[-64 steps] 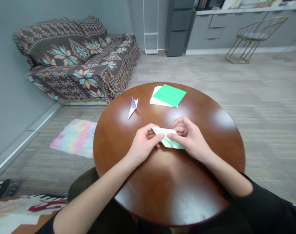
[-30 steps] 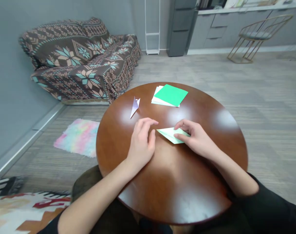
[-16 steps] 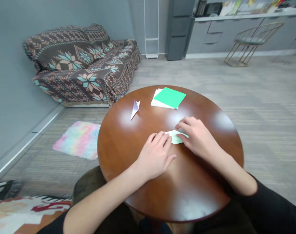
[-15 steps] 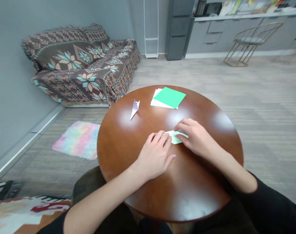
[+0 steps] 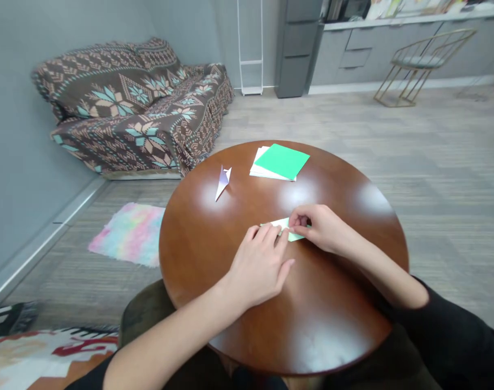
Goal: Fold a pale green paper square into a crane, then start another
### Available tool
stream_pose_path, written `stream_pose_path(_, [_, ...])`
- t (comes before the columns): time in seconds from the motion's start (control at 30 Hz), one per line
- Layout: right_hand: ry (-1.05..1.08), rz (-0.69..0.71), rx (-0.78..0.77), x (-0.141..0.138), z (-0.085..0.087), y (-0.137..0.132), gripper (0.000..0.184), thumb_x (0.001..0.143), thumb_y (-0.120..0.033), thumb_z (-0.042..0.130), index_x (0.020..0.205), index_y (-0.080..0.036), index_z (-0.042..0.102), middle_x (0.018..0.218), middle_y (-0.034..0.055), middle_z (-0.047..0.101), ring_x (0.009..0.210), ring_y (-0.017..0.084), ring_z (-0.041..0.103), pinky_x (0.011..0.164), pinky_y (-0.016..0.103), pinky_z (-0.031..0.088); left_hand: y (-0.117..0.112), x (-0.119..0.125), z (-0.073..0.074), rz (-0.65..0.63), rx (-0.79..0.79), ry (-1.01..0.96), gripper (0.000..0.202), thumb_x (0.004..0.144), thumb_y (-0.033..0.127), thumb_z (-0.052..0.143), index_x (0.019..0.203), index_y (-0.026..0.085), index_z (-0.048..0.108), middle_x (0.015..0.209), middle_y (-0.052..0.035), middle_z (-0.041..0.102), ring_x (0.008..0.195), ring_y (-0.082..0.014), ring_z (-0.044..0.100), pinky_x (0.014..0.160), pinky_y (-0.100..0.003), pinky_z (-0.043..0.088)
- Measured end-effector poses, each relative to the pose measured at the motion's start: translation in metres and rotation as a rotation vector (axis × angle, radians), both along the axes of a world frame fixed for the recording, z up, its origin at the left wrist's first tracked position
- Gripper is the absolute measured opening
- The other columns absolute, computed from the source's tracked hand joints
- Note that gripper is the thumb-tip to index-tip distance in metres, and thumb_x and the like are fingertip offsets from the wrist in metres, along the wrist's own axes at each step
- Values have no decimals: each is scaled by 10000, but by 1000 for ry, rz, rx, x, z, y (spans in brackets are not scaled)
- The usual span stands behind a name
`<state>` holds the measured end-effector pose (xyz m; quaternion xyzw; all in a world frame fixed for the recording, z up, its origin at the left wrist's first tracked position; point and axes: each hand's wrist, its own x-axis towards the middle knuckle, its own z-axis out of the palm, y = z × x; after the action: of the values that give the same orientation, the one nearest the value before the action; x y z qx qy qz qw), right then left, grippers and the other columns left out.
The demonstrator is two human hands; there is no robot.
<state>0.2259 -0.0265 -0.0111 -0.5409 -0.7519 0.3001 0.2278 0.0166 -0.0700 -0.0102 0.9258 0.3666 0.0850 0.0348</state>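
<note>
A small folded sheet of pale green paper point(image 5: 280, 222) lies on the round brown table point(image 5: 202, 260) in front of me. My left hand point(image 5: 263, 260) rests over its left part, palm down, fingers stretched out across the paper and thumb apart. At the paper's right part, my right hand point(image 5: 318, 227) has its thumb and fingertips pinched together on it. Both hands' fingertips nearly meet in the middle, and they hide much of the folds.
A folded purple and white paper shape point(image 5: 223, 184) stands at the table's far left. Toward the far edge lies a green sheet point(image 5: 283, 161) on white sheets point(image 5: 260, 170). Beyond are a patterned sofa point(image 5: 121, 103), a fluffy rug point(image 5: 129, 234) and a gold-framed chair point(image 5: 420, 62).
My right hand's fingers have closed into a pinch on the paper and shifted slightly left toward my left hand. My left hand stays nearly in place.
</note>
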Motion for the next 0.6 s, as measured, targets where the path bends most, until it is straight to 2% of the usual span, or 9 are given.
stream_pose_path(0.13, [-20,-16,-53,-2,4,2,110,763,-127,626,674,-181,662,607,-17,628,585,138,551,588,258,384,0,0,1,7,-8,24,551,1010,380,432,1459,63,472,1338,-188,580,1241,-343,494,1019,-500,398])
stream_pose_path(0.27, [-9,-53,-38,-6,6,1,135,724,-99,608,616,-179,621,581,-23,601,573,130,521,579,254,364,-1,0,1,2,-5,43,555,1008,356,422,1470,51,466,1333,-190,575,1253,-341,485,1030,-494,391])
stream_pose_path(0.6, [-51,-55,58,5,0,-16,148,716,-64,572,634,-186,551,705,10,578,658,157,531,644,279,382,0,0,1,-6,25,26,510,996,316,443,1435,61,498,1316,-187,592,1244,-338,517,1022,-503,410])
